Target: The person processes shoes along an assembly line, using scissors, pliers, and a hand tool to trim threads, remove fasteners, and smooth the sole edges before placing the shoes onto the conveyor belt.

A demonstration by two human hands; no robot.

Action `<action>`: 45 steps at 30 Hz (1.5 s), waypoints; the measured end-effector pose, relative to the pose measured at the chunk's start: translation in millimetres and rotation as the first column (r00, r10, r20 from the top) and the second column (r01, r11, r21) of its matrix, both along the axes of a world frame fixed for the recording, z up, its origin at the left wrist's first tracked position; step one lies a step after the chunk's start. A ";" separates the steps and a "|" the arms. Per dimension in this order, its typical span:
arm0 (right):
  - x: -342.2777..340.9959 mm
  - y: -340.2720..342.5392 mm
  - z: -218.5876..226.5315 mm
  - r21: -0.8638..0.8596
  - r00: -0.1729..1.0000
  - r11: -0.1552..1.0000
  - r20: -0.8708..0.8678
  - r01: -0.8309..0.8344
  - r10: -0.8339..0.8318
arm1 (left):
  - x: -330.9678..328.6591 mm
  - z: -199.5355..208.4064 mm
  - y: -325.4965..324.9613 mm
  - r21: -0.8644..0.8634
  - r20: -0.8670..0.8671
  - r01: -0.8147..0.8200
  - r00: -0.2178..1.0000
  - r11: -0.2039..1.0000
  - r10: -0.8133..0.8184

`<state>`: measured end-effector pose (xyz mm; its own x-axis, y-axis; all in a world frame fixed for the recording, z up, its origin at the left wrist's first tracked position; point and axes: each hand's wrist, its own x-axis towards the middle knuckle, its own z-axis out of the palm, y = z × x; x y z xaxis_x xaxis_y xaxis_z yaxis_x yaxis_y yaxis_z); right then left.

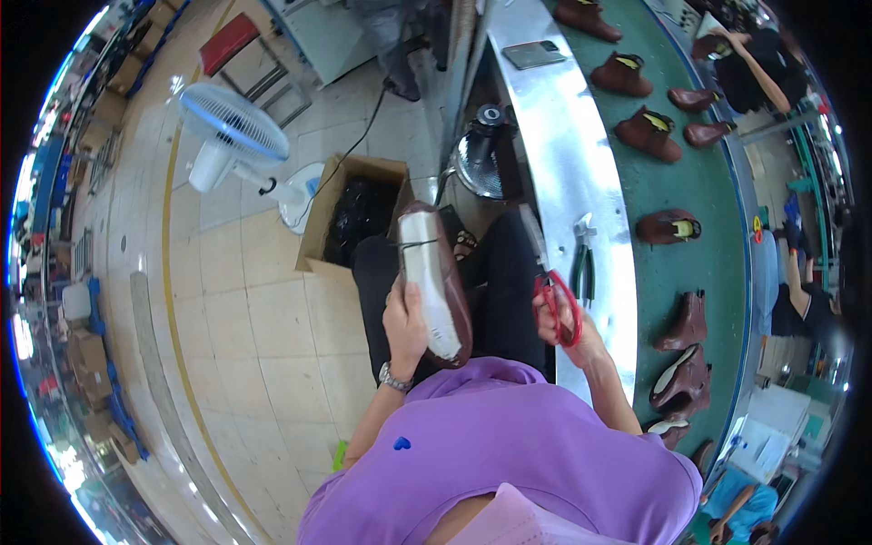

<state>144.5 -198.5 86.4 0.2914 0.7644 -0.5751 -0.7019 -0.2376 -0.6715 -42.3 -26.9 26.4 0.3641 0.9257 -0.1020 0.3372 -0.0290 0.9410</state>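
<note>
My left hand (406, 324) is closed around a brown leather shoe (459, 300), held over my lap with its pale sole (427, 282) turned up. A thin dark cord (419, 243) crosses the sole toward the far end. In my right hand (581, 338) is a pair of red-handled scissors (536, 245). Their blades point away from me, apart from the shoe; my fingers are in the handle loops. Beside the scissors, green-handled pliers (583, 271) lie on the metal bench edge (581, 145).
To the right, a green conveyor belt (654, 186) carries several brown shoes and boots (670, 227). A phone (534, 54) lies farther up the bench. On the floor ahead stand a cardboard box (313, 232) with a black lining and a white fan (232, 127). Other people work beyond the belt.
</note>
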 end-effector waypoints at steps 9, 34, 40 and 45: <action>-50.2 49.4 27.9 -0.046 0.885 0.905 -0.234 -0.423 0.402 | 5.9 5.8 -4.3 -0.027 0.028 -0.005 1.000 1.000 0.005; -27.9 33.7 6.4 -0.035 0.942 0.964 0.207 -0.263 0.265 | 23.6 21.9 37.7 0.439 -0.030 0.004 0.999 0.898 0.010; -38.2 37.7 11.6 -0.078 0.867 0.871 0.085 -0.486 0.491 | 45.5 18.0 54.9 0.607 -0.120 0.054 0.992 0.793 0.025; -49.4 48.0 3.9 -0.113 0.839 0.834 0.004 -0.541 0.545 | 46.4 19.9 53.8 0.609 -0.160 0.049 0.985 0.792 0.062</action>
